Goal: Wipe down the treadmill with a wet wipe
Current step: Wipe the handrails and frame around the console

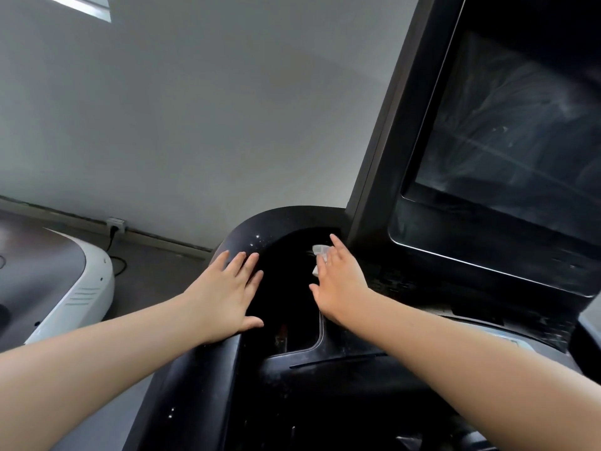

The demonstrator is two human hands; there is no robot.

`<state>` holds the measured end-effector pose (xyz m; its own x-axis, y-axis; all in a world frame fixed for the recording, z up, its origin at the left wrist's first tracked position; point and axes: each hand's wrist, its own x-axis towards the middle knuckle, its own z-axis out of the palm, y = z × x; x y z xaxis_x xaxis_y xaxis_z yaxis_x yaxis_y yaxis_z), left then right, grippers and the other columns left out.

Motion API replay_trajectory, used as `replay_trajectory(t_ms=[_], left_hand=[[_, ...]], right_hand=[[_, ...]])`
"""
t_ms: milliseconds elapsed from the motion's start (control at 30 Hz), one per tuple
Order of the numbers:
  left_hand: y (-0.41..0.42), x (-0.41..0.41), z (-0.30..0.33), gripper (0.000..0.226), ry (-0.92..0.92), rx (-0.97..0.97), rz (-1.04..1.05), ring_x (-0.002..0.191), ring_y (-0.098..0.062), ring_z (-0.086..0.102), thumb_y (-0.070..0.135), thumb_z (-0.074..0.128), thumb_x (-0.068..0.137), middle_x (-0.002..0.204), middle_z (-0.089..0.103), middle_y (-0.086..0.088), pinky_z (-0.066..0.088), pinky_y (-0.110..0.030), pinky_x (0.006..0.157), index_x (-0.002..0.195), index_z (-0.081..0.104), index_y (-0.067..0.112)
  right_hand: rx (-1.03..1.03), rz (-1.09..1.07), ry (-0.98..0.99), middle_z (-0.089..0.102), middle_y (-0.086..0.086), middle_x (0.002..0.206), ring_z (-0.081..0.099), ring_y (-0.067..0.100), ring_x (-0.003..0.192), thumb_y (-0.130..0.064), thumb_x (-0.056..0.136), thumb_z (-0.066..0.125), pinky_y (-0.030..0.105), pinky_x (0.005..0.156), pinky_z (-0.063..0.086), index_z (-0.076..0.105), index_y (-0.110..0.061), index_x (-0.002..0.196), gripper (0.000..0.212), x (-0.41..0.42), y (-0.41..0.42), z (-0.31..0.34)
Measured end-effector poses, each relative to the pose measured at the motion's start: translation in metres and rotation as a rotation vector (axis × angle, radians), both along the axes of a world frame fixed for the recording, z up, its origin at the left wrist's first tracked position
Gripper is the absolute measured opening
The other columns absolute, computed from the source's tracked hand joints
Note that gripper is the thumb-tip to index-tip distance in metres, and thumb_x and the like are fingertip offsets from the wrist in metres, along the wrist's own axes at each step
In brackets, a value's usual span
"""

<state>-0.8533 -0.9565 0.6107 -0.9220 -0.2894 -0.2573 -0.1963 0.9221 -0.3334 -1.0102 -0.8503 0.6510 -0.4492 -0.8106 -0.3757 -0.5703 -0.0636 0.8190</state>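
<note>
The black treadmill console (325,369) fills the lower middle and right, with a dusty dark screen (507,131) tilted up at the right. My left hand (227,288) lies flat with spread fingers on the curved black handrail cover (247,232). My right hand (341,284) presses a white wet wipe (318,250) with straight fingers against the dark recess just left of the screen's base. Most of the wipe is hidden under the fingers.
A white and dark machine (81,288) stands on the floor at the left. A wall socket (115,224) with a black cable sits low on the grey wall behind it. Grey floor lies between the two machines.
</note>
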Motion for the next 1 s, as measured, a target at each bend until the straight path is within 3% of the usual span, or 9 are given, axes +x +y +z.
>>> replay_trajectory(t_ms=[233, 467, 700, 933, 1000], left_hand=[[0.000, 0.001, 0.000, 0.084, 0.008, 0.024, 0.013, 0.144, -0.036, -0.001, 0.065, 0.018, 0.093, 0.155, -0.008, -0.023, 0.003, -0.048, 0.116, 0.150, -0.001, 0.005], [0.001, 0.001, 0.000, 0.084, 0.033, 0.039, 0.018, 0.144, -0.036, 0.000, 0.064, 0.019, 0.093, 0.156, -0.007, -0.023, 0.003, -0.047, 0.116, 0.150, 0.000, 0.005], [0.002, 0.002, 0.000, 0.084, 0.038, 0.030, 0.020, 0.144, -0.035, 0.001, 0.064, 0.019, 0.093, 0.156, -0.005, -0.023, 0.005, -0.047, 0.115, 0.150, 0.002, 0.005], [0.003, 0.004, -0.002, 0.084, 0.057, 0.043, 0.024, 0.145, -0.034, -0.001, 0.064, 0.018, 0.093, 0.156, -0.006, -0.022, 0.004, -0.047, 0.115, 0.150, 0.001, 0.005], [0.001, 0.004, -0.004, 0.084, 0.066, 0.042, 0.021, 0.145, -0.034, -0.001, 0.065, 0.018, 0.093, 0.156, -0.006, -0.022, 0.004, -0.047, 0.115, 0.150, 0.001, 0.005]], right_hand=[[-0.064, -0.124, -0.043, 0.012, 0.020, 0.156, 0.009, 0.033, 0.145, -0.043, 0.101, 0.007, 0.045, 0.112, -0.017, 0.003, 0.003, 0.148, 0.066, -0.006, -0.021, -0.006], [-0.125, -0.100, -0.107, 0.012, 0.022, 0.155, 0.005, 0.035, 0.145, -0.046, 0.100, 0.012, 0.044, 0.115, -0.011, 0.007, 0.007, 0.146, 0.071, 0.003, 0.003, -0.013], [-0.212, -0.169, -0.173, -0.007, 0.022, 0.156, -0.010, 0.033, 0.145, -0.046, 0.100, 0.014, 0.041, 0.116, -0.009, -0.008, 0.006, 0.145, 0.072, 0.000, -0.018, -0.036], [-0.204, -0.026, -0.434, 0.008, 0.015, 0.158, 0.004, 0.024, 0.146, -0.049, 0.099, 0.016, 0.037, 0.117, -0.006, 0.007, 0.001, 0.149, 0.071, 0.011, 0.036, -0.015], [-0.225, 0.008, -0.535, 0.010, 0.012, 0.158, 0.007, 0.022, 0.146, -0.052, 0.092, 0.002, 0.036, 0.117, -0.005, 0.010, -0.001, 0.149, 0.077, 0.015, 0.056, -0.008]])
